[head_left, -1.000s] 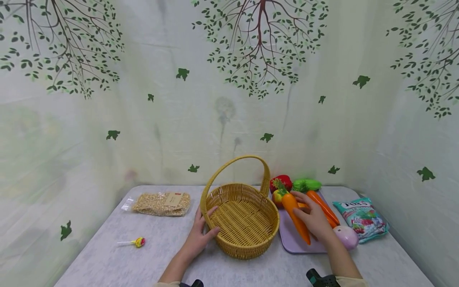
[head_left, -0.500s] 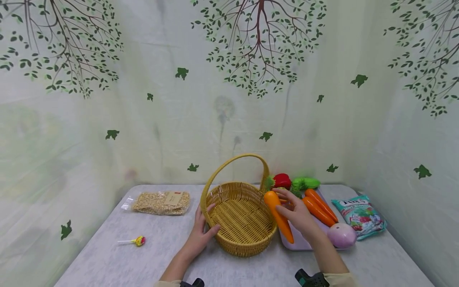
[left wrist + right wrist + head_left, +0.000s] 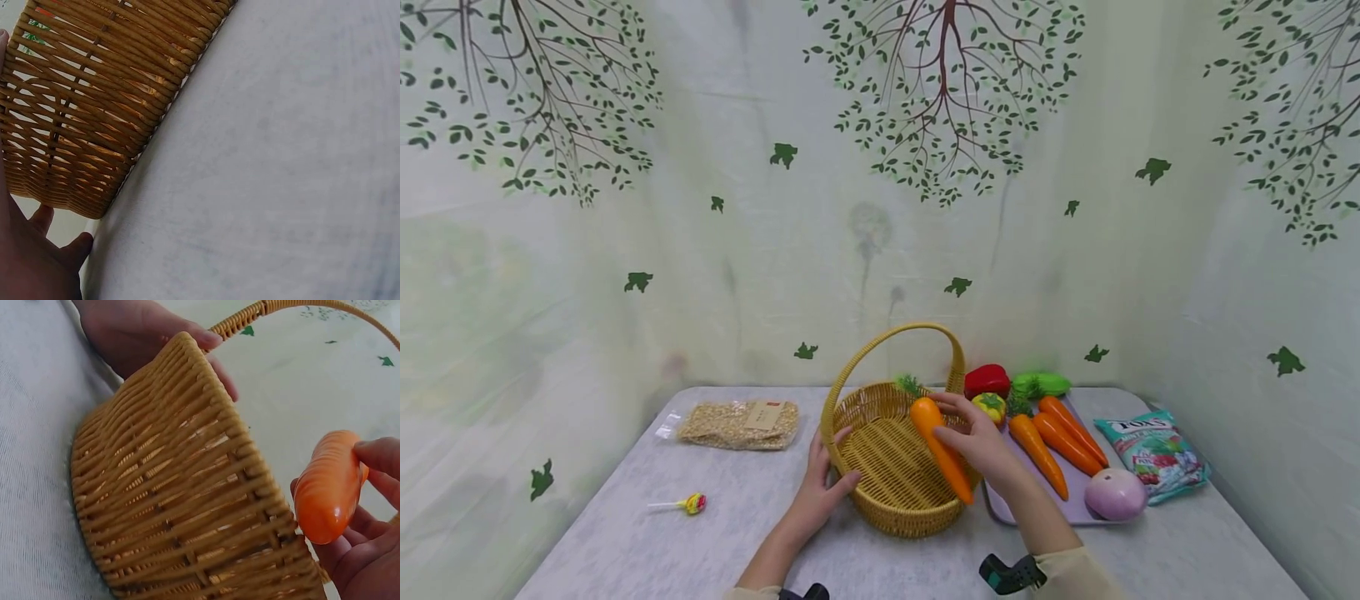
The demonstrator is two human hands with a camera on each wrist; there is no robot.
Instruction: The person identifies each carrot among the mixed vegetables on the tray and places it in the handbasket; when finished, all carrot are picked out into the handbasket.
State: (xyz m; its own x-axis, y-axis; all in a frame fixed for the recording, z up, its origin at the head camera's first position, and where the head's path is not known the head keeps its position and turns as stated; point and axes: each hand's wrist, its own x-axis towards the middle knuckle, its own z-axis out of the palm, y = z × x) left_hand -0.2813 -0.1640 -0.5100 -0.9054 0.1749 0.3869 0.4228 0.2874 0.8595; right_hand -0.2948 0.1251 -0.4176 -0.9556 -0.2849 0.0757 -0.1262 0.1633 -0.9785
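Observation:
A wicker basket [image 3: 898, 467] with a tall arched handle stands in the middle of the table in the head view. My left hand [image 3: 822, 483] grips its left side, thumb over the rim and fingers beside the handle's base. The left wrist view has the woven wall [image 3: 106, 94] close up. My right hand [image 3: 977, 437] pinches an orange carrot [image 3: 942, 450] with a green top between thumb and fingers. The carrot is tilted over the basket's right part, above the rim in the right wrist view.
Right of the basket, a purple tray [image 3: 1007, 510] bears several carrots [image 3: 1066, 442], a red pepper [image 3: 987, 381], a yellow pepper [image 3: 990, 407], a green vegetable [image 3: 1041, 383] and a purple onion [image 3: 1116, 494]. Beside it lies a candy bag [image 3: 1153, 456]. A grain packet [image 3: 737, 425] and a lollipop [image 3: 688, 504] lie left.
My right hand has lifted the carrot off the tray and carried it left, over the basket. My left hand has stayed on the basket.

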